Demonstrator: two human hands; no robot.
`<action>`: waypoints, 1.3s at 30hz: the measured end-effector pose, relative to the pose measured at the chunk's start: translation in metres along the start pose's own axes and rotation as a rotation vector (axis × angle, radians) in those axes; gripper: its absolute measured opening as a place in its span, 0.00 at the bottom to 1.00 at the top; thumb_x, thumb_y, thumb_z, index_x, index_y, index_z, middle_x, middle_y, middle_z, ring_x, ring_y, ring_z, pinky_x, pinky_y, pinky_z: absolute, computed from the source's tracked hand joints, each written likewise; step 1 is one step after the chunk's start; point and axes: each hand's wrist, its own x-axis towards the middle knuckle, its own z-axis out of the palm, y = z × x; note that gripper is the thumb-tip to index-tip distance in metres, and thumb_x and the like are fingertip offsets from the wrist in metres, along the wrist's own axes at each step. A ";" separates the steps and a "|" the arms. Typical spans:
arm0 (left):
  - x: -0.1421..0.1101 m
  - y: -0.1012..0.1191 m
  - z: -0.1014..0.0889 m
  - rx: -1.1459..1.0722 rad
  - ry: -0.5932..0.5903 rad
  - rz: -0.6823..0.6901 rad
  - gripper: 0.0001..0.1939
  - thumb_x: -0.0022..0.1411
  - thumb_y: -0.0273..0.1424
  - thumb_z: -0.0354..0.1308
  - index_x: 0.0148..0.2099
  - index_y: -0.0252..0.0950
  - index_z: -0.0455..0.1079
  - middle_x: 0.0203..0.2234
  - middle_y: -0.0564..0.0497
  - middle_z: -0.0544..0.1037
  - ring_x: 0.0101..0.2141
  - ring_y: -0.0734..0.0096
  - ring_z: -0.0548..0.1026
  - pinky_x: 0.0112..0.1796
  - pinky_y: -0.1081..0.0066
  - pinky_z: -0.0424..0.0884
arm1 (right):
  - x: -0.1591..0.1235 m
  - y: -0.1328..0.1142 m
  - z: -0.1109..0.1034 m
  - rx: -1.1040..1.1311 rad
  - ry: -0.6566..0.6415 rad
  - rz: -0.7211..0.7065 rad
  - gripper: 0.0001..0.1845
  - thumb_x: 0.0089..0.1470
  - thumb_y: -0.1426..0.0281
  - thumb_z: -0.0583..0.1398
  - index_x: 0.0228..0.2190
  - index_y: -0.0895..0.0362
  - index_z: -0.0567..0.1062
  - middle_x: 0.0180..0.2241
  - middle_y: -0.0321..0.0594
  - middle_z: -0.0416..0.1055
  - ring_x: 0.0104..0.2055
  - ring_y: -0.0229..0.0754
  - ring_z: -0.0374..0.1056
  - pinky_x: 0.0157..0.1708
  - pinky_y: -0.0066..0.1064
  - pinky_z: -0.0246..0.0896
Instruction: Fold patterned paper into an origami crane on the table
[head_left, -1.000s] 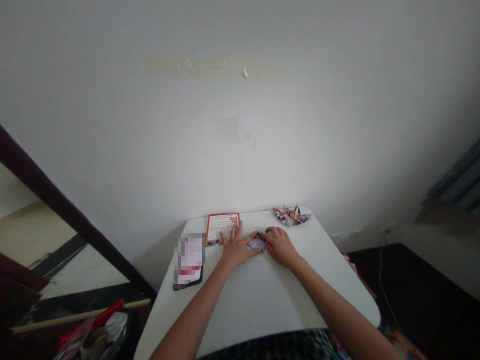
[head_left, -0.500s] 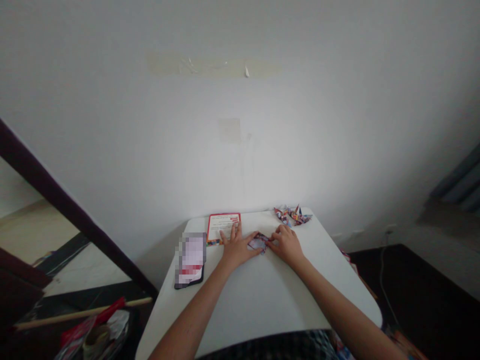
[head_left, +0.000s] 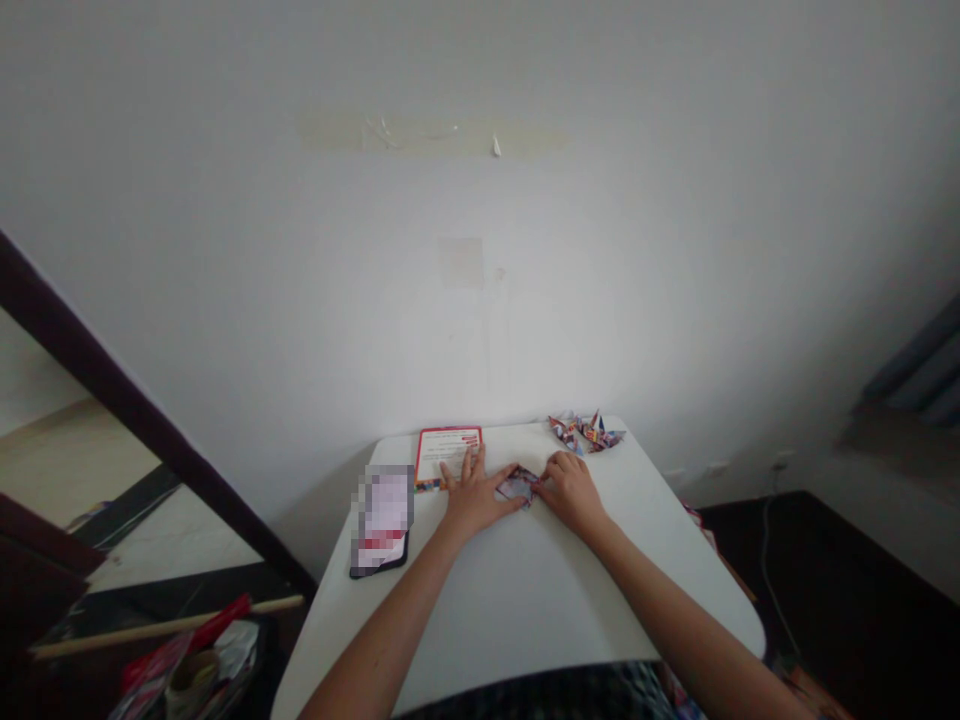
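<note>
A small piece of folded printed paper [head_left: 516,487] lies on the white table between my two hands. My left hand [head_left: 472,495] is spread flat, its thumb and a finger resting along the paper's left side and its other fingers over the lower right of a red-edged card [head_left: 442,450]. At the paper's right corner, my right hand [head_left: 574,490] pinches the edge, with the other fingers curled in. Beyond it, close to the wall, sit several folded paper pieces with pointed tips [head_left: 585,432], in mixed colours.
A phone [head_left: 382,520] with a blurred-out screen lies at the table's left. The white table [head_left: 517,610] stands against a pale wall [head_left: 480,340]. A bin-like container with red and clear wrappers [head_left: 199,665] is on the floor at lower left, beside a dark-framed mirror [head_left: 150,430].
My right hand has shifted very slightly at the paper's right corner, and more of the paper's pale face shows. My left hand stays in place.
</note>
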 end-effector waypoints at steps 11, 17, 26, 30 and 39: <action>-0.001 0.000 0.002 -0.032 0.046 0.008 0.37 0.52 0.63 0.53 0.63 0.66 0.58 0.70 0.52 0.48 0.67 0.39 0.43 0.55 0.25 0.29 | 0.003 0.006 0.011 0.182 -0.146 -0.248 0.21 0.58 0.77 0.56 0.49 0.46 0.76 0.50 0.38 0.73 0.55 0.45 0.62 0.58 0.44 0.51; -0.009 0.006 0.005 0.010 0.165 0.022 0.34 0.56 0.59 0.52 0.64 0.62 0.57 0.69 0.50 0.49 0.67 0.40 0.46 0.57 0.27 0.29 | 0.002 0.006 0.014 0.167 -0.134 -0.237 0.21 0.58 0.77 0.56 0.49 0.45 0.76 0.50 0.38 0.74 0.56 0.45 0.61 0.57 0.43 0.52; -0.021 0.009 0.001 0.079 0.123 0.061 0.27 0.66 0.53 0.41 0.66 0.62 0.54 0.70 0.54 0.48 0.67 0.41 0.43 0.58 0.29 0.25 | 0.003 0.002 0.008 0.111 -0.173 -0.171 0.18 0.60 0.73 0.57 0.48 0.42 0.76 0.51 0.35 0.73 0.58 0.45 0.60 0.59 0.43 0.49; -0.026 0.003 -0.001 0.103 0.119 0.067 0.26 0.67 0.51 0.40 0.66 0.65 0.51 0.70 0.55 0.49 0.68 0.43 0.41 0.57 0.30 0.24 | 0.003 0.001 0.004 0.095 -0.192 -0.150 0.18 0.60 0.72 0.57 0.48 0.41 0.76 0.51 0.34 0.73 0.58 0.44 0.60 0.59 0.43 0.49; -0.024 -0.006 0.000 0.105 0.100 0.041 0.25 0.66 0.53 0.40 0.65 0.66 0.53 0.69 0.55 0.51 0.68 0.42 0.39 0.57 0.29 0.24 | 0.001 -0.002 0.001 0.103 -0.210 -0.099 0.17 0.61 0.71 0.56 0.48 0.41 0.76 0.52 0.35 0.73 0.58 0.45 0.59 0.61 0.48 0.44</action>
